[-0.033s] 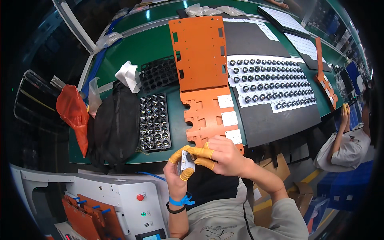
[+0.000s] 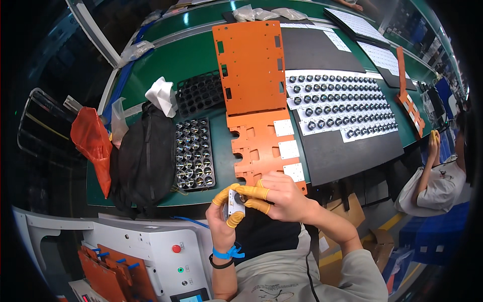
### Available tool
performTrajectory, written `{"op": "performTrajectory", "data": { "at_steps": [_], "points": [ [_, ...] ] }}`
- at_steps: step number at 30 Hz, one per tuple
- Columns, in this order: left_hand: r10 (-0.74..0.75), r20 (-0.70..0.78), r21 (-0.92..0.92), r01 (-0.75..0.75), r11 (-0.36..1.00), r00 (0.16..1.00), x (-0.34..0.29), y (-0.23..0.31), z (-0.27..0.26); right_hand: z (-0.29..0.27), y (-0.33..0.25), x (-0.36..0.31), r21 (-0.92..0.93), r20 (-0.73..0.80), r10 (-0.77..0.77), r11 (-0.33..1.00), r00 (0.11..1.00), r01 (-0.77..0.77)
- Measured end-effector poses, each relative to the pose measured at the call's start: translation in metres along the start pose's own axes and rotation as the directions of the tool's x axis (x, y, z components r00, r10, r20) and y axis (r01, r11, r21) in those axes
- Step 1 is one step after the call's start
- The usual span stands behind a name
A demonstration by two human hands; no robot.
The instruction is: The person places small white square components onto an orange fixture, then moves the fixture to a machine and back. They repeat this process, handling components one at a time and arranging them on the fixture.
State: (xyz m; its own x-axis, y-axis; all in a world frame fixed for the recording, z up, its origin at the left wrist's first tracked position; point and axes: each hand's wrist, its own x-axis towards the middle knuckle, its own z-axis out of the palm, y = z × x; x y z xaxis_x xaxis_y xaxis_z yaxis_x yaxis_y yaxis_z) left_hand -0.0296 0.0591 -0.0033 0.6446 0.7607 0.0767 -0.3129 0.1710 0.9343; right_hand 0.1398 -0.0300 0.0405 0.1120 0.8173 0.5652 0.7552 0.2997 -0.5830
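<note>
Just off the table's near edge, my left hand (image 2: 220, 219), with yellow finger cots, pinches a small white circuit board (image 2: 232, 205) by its ends. My right hand (image 2: 286, 197), also in yellow finger cots, closes on a dark round part (image 2: 240, 198) against the board's right face. Fingers partly cover that part. Beyond my hands lies an orange fixture base (image 2: 259, 143) with white plates (image 2: 289, 149) along its right side. Its orange lid (image 2: 249, 65) is folded back. To the left, a black tray (image 2: 210, 173) holds several round black parts.
A dark mat (image 2: 347, 158) at right carries rows of white boards with black round parts (image 2: 329, 122). Left are a black bag (image 2: 146, 161), a red bag (image 2: 90, 143) and another black tray (image 2: 198, 90). A white machine (image 2: 166, 241) stands lower left; a co-worker (image 2: 435, 183) is far right.
</note>
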Motion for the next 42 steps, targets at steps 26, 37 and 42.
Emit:
{"op": "performTrajectory", "data": {
  "at_steps": [26,37,42],
  "points": [
    [-0.008,-0.171,0.082,0.022,0.996,0.985,0.017,0.011,0.035,0.02,-0.011,-0.006,-0.266,-0.112,0.126,0.952,0.986,-0.152],
    [0.068,-0.191,0.08,-0.054,0.995,0.979,0.028,0.003,0.051,0.032,-0.005,0.01,-0.257,-0.428,0.177,0.916,0.886,-0.308],
    [-0.013,-0.128,0.029,0.017,0.999,0.992,0.027,0.006,0.04,0.023,0.002,0.003,-0.162,-0.373,0.127,0.966,0.919,-0.2]
  ]
}}
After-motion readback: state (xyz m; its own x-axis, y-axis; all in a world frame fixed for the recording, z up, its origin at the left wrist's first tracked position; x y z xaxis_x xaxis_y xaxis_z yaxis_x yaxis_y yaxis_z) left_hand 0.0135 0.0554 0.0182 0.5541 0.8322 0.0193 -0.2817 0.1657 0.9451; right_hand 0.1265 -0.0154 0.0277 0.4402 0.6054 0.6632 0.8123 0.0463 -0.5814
